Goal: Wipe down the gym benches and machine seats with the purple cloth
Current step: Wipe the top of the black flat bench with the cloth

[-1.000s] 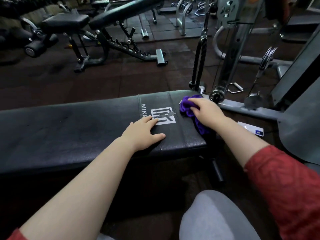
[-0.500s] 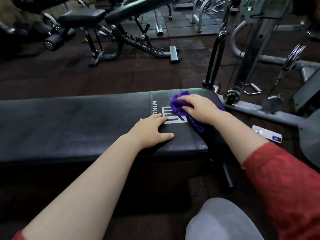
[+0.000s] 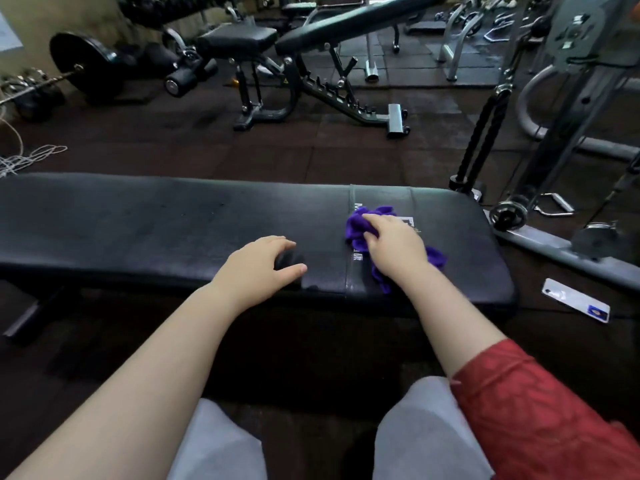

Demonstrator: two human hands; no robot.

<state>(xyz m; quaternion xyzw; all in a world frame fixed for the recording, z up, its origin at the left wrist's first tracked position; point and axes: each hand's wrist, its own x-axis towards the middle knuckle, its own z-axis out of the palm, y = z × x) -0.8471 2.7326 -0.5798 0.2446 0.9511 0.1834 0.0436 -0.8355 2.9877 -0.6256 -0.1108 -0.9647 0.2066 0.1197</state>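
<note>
Purple cloth [image 3: 358,225] lies bunched on the right-hand part of the flat black bench [image 3: 138,223], over its printed band [image 3: 381,199]. A tail of fabric trails toward the near edge. The right grip [image 3: 394,244] is clenched round the folds of the cloth and bears down on it. The left grip [image 3: 256,265] is released and holds nothing, propped on the bench just left of the cloth, apparently to steady the body.

The step in hand looks like wiping this bench top. To do it well, I would:

- flatten the cloth so more of it meets the surface;
- press evenly and run long overlapping strokes along the length, toward the broad stretch at the left, which shows dull smudges;
- lift the left grip out of the path as the cloth arrives;
- give the near edge and the rounded right end a pass too, since sweat likely gathers there.
</note>
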